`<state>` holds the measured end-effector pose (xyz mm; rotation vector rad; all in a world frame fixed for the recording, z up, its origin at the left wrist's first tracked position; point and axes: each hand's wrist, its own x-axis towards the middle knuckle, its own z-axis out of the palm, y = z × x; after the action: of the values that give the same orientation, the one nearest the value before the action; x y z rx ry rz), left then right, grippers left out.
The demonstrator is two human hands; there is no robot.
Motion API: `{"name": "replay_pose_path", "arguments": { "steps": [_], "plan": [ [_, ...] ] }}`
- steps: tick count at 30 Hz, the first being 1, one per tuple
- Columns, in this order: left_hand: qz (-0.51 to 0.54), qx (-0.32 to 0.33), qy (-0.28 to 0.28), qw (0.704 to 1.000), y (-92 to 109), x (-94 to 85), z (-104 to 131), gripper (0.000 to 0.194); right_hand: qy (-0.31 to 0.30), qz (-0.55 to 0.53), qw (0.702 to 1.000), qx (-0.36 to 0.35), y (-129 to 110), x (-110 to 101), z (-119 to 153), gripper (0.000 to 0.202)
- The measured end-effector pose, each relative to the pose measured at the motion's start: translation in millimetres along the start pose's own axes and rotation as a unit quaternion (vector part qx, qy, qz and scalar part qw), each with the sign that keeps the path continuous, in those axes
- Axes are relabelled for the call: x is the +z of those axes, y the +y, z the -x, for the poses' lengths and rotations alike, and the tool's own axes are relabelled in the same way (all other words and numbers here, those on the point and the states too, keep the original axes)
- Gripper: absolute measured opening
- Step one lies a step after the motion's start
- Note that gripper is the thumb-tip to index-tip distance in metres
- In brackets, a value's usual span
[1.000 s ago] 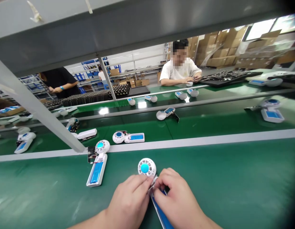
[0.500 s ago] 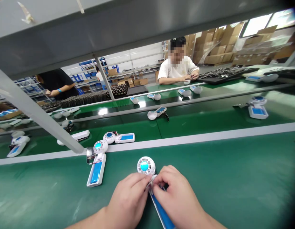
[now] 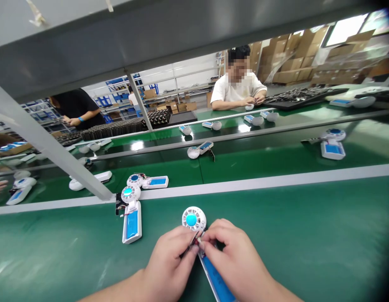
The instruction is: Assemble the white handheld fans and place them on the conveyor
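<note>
White connector (image 3: 199, 240) pinched in your right hand (image 3: 236, 256), circuit board (image 3: 194, 239) in your left hand (image 3: 171, 261): crooked pressure could damage either.

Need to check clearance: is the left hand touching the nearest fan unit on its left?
Apart. The head view shows green work surface between the left hand and that white fan unit.

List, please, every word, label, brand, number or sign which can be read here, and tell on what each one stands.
No text can be read.
Nearest fan: no lettering can be made out.
Black board beside the next fan to the left: any marking is too small.
Boxes at the back: any print is too small and blurred.
</note>
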<state>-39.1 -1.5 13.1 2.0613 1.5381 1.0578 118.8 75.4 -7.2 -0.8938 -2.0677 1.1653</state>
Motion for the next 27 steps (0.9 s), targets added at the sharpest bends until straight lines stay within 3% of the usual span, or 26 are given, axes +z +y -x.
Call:
{"name": "replay_pose_path", "arguments": {
  "steps": [12, 18, 24, 27],
  "plan": [
    [-0.054, 0.115, 0.020, 0.992, -6, -3.2, 7, 0.044, 0.021, -0.027, 0.999, 0.022, 1, 5, 7, 0.018],
    [-0.053, 0.136, 0.024, 0.989, -6, -5.7, 4, 0.044, 0.013, -0.060, 0.997, 0.046, 4, 5, 7, 0.018],
    [-0.037, 0.125, 0.017, 0.991, -7, -4.1, 7, 0.044, 0.006, -0.065, 0.997, 0.043, 5, 7, 6, 0.017],
    [0.017, 0.052, 0.031, 0.998, -5, 2.6, 10, 0.029, 0.005, -0.058, 0.998, 0.005, 6, 3, 1, 0.014]
  ]
}}
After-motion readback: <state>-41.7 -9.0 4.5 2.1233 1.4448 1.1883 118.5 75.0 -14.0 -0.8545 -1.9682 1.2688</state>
